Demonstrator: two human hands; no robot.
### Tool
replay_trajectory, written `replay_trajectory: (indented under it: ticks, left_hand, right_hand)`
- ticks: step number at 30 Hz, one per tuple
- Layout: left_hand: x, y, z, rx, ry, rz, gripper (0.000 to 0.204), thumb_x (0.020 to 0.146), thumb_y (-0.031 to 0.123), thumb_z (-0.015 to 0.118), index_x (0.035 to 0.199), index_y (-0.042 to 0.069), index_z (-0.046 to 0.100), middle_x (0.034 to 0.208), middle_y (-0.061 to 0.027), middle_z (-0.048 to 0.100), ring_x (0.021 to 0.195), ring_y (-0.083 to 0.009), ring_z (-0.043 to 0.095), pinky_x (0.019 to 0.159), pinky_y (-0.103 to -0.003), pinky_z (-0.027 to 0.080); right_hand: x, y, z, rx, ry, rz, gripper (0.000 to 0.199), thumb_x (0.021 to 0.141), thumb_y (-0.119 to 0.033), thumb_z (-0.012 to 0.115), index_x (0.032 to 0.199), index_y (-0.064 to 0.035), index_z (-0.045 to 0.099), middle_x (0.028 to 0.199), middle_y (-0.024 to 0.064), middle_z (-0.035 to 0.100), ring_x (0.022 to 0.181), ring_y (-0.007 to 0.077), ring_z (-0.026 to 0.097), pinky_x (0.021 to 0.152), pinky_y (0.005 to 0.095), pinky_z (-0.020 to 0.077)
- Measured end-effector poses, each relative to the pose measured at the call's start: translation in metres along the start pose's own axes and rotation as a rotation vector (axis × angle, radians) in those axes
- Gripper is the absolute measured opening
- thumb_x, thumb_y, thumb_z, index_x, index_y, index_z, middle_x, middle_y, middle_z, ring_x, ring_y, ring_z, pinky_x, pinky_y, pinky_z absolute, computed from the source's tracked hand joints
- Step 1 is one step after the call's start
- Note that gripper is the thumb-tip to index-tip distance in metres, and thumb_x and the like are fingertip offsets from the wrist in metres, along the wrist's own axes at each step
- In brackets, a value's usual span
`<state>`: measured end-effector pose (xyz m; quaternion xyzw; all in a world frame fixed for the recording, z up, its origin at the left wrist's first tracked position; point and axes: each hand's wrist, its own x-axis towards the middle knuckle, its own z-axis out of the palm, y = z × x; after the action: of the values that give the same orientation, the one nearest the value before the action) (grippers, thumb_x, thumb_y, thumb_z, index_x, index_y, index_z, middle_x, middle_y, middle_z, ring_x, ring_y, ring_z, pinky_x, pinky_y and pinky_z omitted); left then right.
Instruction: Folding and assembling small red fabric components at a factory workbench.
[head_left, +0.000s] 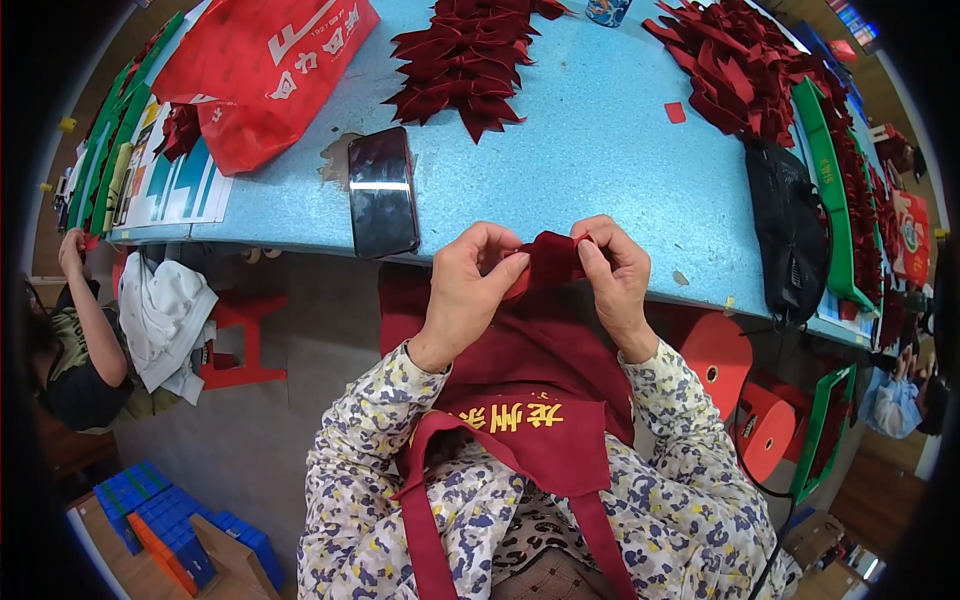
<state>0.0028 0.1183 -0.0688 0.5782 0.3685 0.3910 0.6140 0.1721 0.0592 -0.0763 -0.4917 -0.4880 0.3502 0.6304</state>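
Observation:
A short strip of dark red velvet-like ribbon (552, 258) is stretched between my hands just past the table's near edge, above my lap. My left hand (468, 288) pinches its left end between thumb and fingers. Its right end is gripped by my right hand (620, 280), thumb against fingertips. The strip looks folded or looped in the middle, but the fingers partly hide how. Beyond my hands, rows of dark red fabric bows (465, 60) lie on the blue table (560, 140). Left of my left hand rests a black phone (382, 195).
A red plastic bag (275, 85) covers the left of the table. At right lie a heap of red bows (735, 70), a black pouch (785, 230) and a green tray (832, 190). Red stools (715, 370) stand below. A person's arm (95, 310) shows at left.

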Motion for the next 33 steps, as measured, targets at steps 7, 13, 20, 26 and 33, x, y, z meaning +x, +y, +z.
replay_trajectory:
  ticks: [7, 13, 20, 26, 33]
  left_hand:
    - [-0.006, 0.006, 0.001, 0.573, 0.053, 0.415, 0.011, 0.075, 0.002, 0.067, 0.077, 0.001, 0.056, 0.067, -0.0025, 0.058, 0.057, -0.0089, 0.055, 0.051, -0.024, 0.042]
    - [-0.004, 0.004, -0.001, 0.465, 0.005, 0.481, 0.013, 0.076, 0.003, 0.067, 0.075, 0.002, 0.054, 0.066, -0.0030, 0.055, 0.055, -0.0089, 0.052, 0.050, -0.024, 0.040]
    - [-0.002, -0.005, -0.001, -0.325, -0.080, -0.011, 0.008, 0.082, 0.002, 0.062, 0.084, 0.002, 0.055, 0.075, 0.0017, 0.054, 0.064, -0.0040, 0.047, 0.056, -0.019, 0.040]
    - [-0.001, 0.003, 0.003, -0.289, -0.134, -0.040, 0.012, 0.083, 0.002, 0.062, 0.094, 0.001, 0.057, 0.088, 0.0004, 0.055, 0.075, -0.0036, 0.047, 0.063, -0.017, 0.039]
    - [-0.006, -0.004, -0.002, 0.242, -0.130, 0.524, 0.024, 0.077, -0.003, 0.064, 0.099, 0.002, 0.057, 0.080, -0.0049, 0.055, 0.064, -0.0119, 0.053, 0.054, -0.022, 0.042]
  right_hand:
    - [0.003, 0.000, -0.001, 0.107, 0.021, 0.189, 0.016, 0.089, -0.006, 0.050, 0.074, 0.0001, 0.054, 0.082, 0.0028, 0.057, 0.068, 0.0046, 0.045, 0.062, 0.0192, 0.0366]
    - [0.000, 0.003, -0.003, 0.271, 0.031, 0.346, 0.018, 0.090, -0.007, 0.050, 0.074, 0.0001, 0.055, 0.079, 0.0028, 0.057, 0.068, 0.0048, 0.046, 0.062, 0.0206, 0.0383]
    - [-0.001, -0.002, 0.003, 0.068, -0.012, 0.167, 0.018, 0.090, -0.006, 0.048, 0.074, 0.0000, 0.052, 0.078, 0.0018, 0.055, 0.065, 0.0046, 0.043, 0.060, 0.0210, 0.0377]
    - [-0.002, -0.003, -0.002, -0.129, -0.037, 0.043, 0.013, 0.087, -0.003, 0.048, 0.075, -0.0003, 0.050, 0.078, 0.0035, 0.054, 0.063, 0.0052, 0.040, 0.056, 0.0218, 0.0366]
    - [0.003, 0.008, -0.016, -0.358, -0.145, -0.684, 0.007, 0.081, 0.001, 0.054, 0.083, -0.0027, 0.048, 0.084, 0.0101, 0.056, 0.068, 0.0191, 0.052, 0.061, 0.0295, 0.0440]
